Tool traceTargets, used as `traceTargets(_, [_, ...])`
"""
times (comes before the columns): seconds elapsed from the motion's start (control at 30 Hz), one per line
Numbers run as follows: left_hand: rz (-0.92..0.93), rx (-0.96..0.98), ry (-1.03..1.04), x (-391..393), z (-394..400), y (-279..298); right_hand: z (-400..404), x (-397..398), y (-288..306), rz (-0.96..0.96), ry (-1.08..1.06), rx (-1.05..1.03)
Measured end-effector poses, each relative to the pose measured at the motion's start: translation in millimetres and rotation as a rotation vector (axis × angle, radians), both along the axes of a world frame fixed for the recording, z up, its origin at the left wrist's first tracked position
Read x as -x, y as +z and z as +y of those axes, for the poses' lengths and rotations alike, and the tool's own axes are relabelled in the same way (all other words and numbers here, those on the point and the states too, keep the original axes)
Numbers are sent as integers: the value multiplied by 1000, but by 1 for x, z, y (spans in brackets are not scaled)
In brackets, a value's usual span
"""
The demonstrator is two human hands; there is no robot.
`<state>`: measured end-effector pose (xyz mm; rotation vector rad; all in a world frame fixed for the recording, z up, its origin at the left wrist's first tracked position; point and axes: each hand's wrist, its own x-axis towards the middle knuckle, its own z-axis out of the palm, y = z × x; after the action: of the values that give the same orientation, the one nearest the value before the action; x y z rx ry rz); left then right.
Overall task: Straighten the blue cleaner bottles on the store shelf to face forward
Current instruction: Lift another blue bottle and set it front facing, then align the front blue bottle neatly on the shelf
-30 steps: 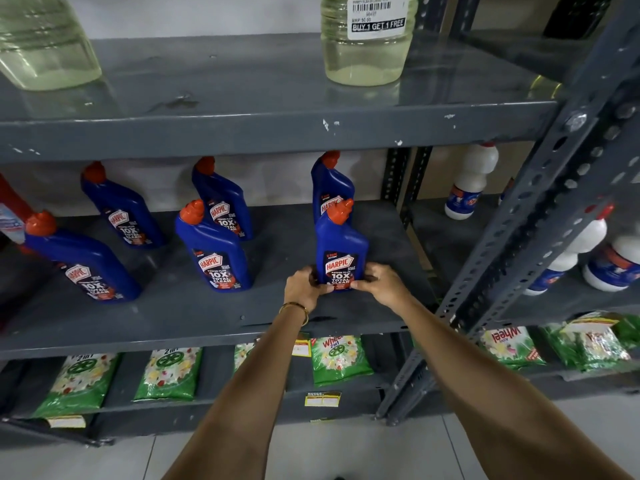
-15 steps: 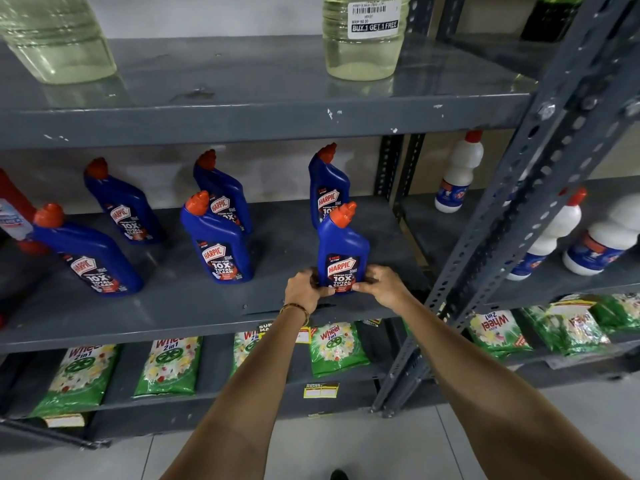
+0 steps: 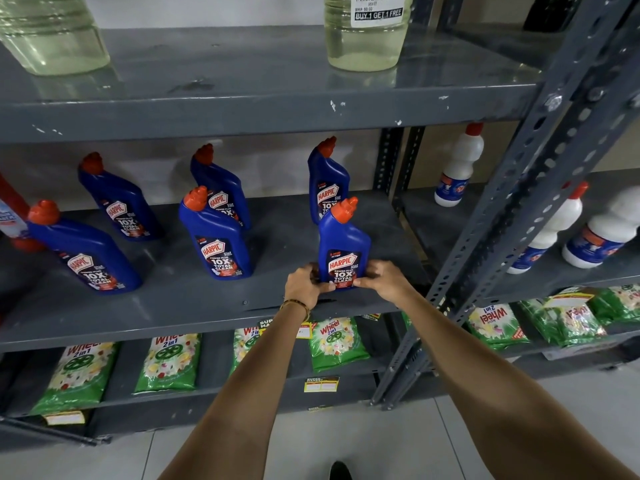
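Several blue cleaner bottles with orange caps stand on the grey middle shelf (image 3: pixel 173 306). The front right bottle (image 3: pixel 343 244) stands upright near the shelf's front edge, label facing me. My left hand (image 3: pixel 303 285) grips its base from the left and my right hand (image 3: pixel 384 280) grips it from the right. Another bottle (image 3: pixel 327 181) stands right behind it. A front middle bottle (image 3: pixel 216 237) and one behind it (image 3: pixel 221 188) lean left in the wide-angle view. Two more, the far-left front bottle (image 3: pixel 86 251) and the back-left bottle (image 3: pixel 117 199), stand further left.
Clear bottles of pale liquid (image 3: pixel 363 32) stand on the top shelf. White bottles (image 3: pixel 457 168) fill the neighbouring bay to the right, behind a slanted perforated steel post (image 3: pixel 512 202). Green detergent packets (image 3: pixel 334 341) lie on the lower shelf. A red bottle (image 3: pixel 10 209) sits at the far left.
Both hands stay on the front right bottle's base, which has slid slightly toward the shelf's front edge. The camera has shifted a little, so the shelves sit differently in view.
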<state>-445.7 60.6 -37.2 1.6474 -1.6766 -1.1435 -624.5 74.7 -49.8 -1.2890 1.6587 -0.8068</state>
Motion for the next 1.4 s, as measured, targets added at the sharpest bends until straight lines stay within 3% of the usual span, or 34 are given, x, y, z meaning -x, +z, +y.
traceTargets(0.5, [58,5,-19,-14,-1,-6,6,-7,6,-66,-34,-56])
traceTargets(0.8, [39,20,-57,-83,-4,-14,30,-40,5,138,-402,-8])
traceTargets(1.03, [11,29,-71,-170,-6,-17,51,-114,3,171,-616,6])
traceTargets(1.4, [27,9,62,-241,-34,-11,1,-230,3,12,-335,-1])
